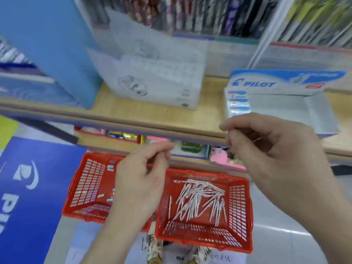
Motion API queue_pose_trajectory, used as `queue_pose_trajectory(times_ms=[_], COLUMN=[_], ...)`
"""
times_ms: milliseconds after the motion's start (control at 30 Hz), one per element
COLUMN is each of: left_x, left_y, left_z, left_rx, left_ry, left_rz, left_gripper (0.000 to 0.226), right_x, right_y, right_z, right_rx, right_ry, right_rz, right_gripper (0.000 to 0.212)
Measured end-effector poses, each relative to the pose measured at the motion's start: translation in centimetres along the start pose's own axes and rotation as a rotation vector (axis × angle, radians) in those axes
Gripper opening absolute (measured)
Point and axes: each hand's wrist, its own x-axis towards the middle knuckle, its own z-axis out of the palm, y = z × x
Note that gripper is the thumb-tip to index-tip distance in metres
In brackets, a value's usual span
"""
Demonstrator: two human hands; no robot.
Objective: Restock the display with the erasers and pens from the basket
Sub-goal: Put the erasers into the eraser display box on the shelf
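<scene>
Two red plastic mesh baskets, both on the floor below the hands: the eraser basket is under the left hand, and the pen basket is just right of it, below the right hand. Both hands have thumb and forefinger pinched together up at shelf height, but I can't tell if anything's between them, it's too blurry.

Counts: about five small white-and-blue loose erasers beside the left hand. The heap of silvery white pens is uncountable, dozens I'd guess. Roughly four stacked erasers sit in the white Pilot cardboard display tray just beyond the right hand.

Risks, I reckon: the pens are criss-crossed, so a handful could snag and scatter. The little erasers under the left wrist could get missed.
</scene>
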Motion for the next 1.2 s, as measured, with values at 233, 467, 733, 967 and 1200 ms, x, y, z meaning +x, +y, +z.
queue_pose_trajectory(times_ms=[233, 467, 733, 967, 1200], left_x=[-4.2, -5.1, -0.4, 5.7, 7.8], left_y=[-10.1, -27.6, -47.9, -62.9, -70.6], left_z=[-7.1, -13.3, -13.6, -7.3, 4.3], left_rx=[0.102, 0.258, 0.639, 0.853, 1.000], left_ry=[0.024, -0.026, -0.254, -0.515, -0.678], left_rz=[-0.261, -0.391, -0.355, -0.227, -0.306], left_gripper=[0.029, 0.025, 0.021, 0.023, 0.071], right_x=[-2.3, -4.4, -7.2, -6.1, -4.0], right_y=[0.9, 6.0, 19.7, 31.9, 39.2], right_z=[11.3, 28.5, 49.7, 61.9, 68.1], right_rx=[-0.136, -0.205, -0.246, -0.476, -0.757], right_ry=[-0.292, -0.543, -0.690, -0.797, -0.952], right_rz=[-0.097, 0.017, 0.238, 0.136, 0.048], right_gripper=[0.018, 0.025, 0.039, 0.067, 0.093])
